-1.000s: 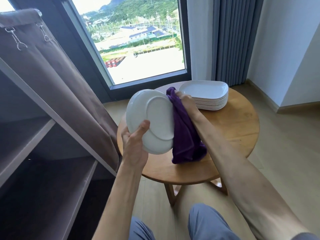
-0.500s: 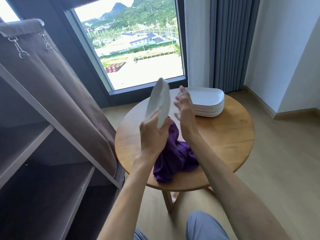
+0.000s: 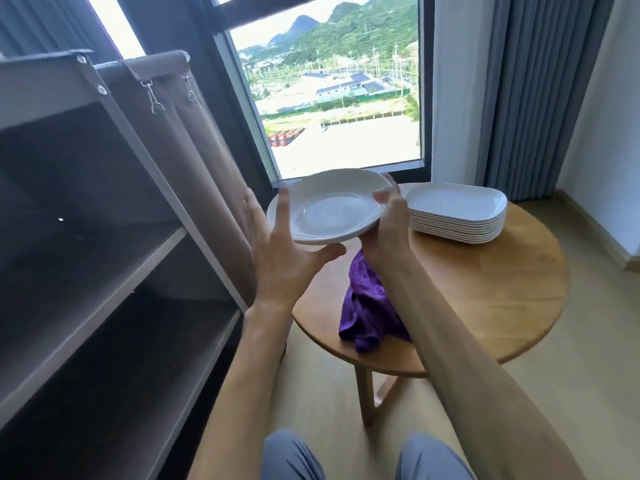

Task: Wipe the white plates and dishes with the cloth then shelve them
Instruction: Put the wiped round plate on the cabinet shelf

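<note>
plate: edge-on → level | right hand: now grips | left hand: released

home room — round wooden table | grey curtain | fabric shelf unit

Round wooden table on a crossed wooden base, standing on pale wood-look flooring. Tall dark-framed window behind it, bright daylight, view of green hills and low buildings. Grey pleated curtain at right, beside a white wall. Brown fabric-covered shelving unit at left, cover clipped back.
</note>
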### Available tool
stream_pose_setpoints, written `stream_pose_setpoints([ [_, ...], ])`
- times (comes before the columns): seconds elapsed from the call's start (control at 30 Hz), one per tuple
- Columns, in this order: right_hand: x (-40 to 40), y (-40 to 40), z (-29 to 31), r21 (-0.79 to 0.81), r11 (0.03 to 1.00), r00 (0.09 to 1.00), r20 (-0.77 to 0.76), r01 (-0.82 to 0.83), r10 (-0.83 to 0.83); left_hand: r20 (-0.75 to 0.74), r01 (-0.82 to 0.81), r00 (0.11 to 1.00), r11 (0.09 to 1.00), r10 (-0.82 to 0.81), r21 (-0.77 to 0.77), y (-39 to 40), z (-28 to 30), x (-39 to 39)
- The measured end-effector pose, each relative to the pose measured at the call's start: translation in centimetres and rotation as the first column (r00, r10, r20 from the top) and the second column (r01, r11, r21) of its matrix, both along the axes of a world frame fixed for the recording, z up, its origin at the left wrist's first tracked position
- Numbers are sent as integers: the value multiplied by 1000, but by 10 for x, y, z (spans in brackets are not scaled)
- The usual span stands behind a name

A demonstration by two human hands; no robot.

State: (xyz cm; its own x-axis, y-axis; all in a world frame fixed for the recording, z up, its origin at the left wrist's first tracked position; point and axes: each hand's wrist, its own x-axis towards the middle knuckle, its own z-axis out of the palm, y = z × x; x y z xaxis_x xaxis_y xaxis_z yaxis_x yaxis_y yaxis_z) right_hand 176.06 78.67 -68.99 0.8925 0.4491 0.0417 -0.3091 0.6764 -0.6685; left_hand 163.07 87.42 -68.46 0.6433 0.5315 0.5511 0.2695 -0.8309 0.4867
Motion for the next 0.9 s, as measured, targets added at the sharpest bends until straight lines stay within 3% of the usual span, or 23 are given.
stream_pose_setpoints([
  [0.07, -13, 11, 1, 27, 999, 999, -23, -31, 32, 63, 81, 996, 972, -68, -220, 4, 0, -21],
  [0.2, -45, 36, 4, 38, 992, 993, -7, -120, 121, 292, 154, 955, 931, -55, -330, 13, 3, -63],
  [0.37, -92, 64, 16, 24, 962, 960, 78, -271, 269, 441, 136, 897, 940, 17, -313, 26, 9, -111],
  [0.53, -129, 92, 27, -141, 956, 928, 240, -258, 286, 521, 71, 844, 937, 126, -342, 43, 11, -158],
  [0.67, -168, 114, 37, -244, 925, 881, 308, -290, 358, 549, -65, 802, 948, 236, -313, 53, 15, -199],
  [0.9, -232, 145, 49, -255, 843, 784, 312, -474, 536, 513, -356, 779, 928, 361, -113, 65, 37, -276],
])
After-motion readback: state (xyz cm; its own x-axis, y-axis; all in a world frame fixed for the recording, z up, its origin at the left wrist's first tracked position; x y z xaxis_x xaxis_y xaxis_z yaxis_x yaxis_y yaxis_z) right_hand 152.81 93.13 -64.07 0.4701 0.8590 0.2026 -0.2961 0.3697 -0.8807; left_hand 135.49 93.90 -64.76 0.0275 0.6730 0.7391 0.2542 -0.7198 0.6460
